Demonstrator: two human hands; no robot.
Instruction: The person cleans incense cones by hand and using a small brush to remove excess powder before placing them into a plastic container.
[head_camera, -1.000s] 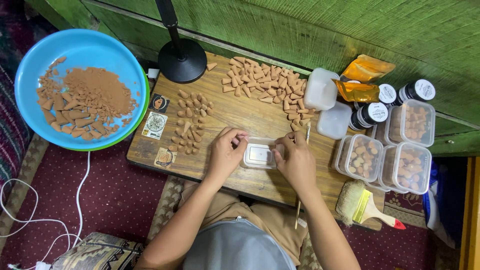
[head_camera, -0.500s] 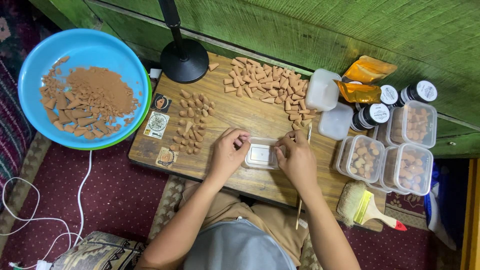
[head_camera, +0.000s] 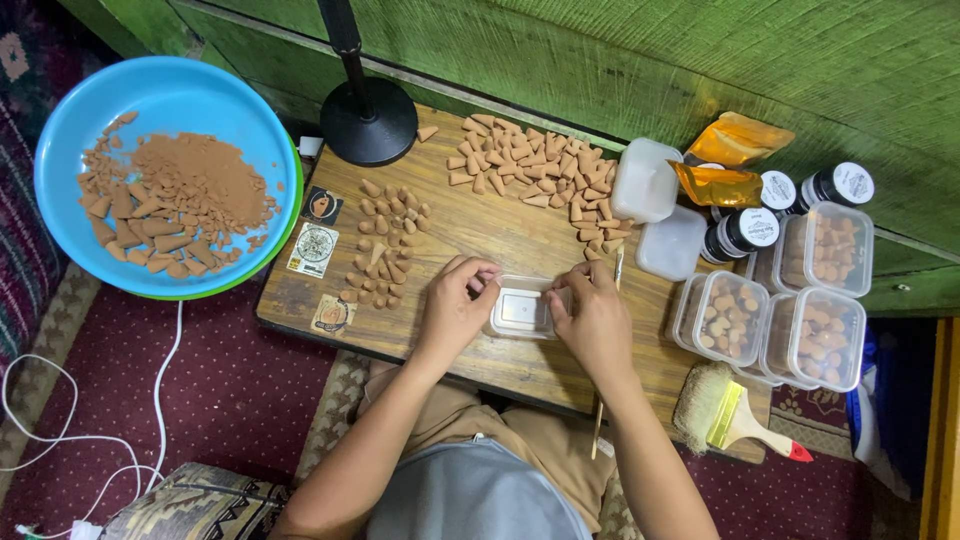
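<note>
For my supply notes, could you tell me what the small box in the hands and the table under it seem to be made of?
The small box, held between left hand and right hand, looks like clear, glossy plastic: the table shows through. The table looks like bare matte wood, with visible grain.

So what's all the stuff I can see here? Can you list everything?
wooden board: one, brown, centre
clear box: one, between both hands
clay cones: many, tan, two heaps on board
blue bowl: one, left, holds brown powder and pieces
lamp base: one, black, board's far edge
stickers: three, board's left edge
lidded tubs: four filled, two cloudy, right
jars: several, black, white lids, right
pouches: two, orange, far right
brush: one, yellow, near right
cable: white, floor left
left hand: on box
right hand: on box
</note>
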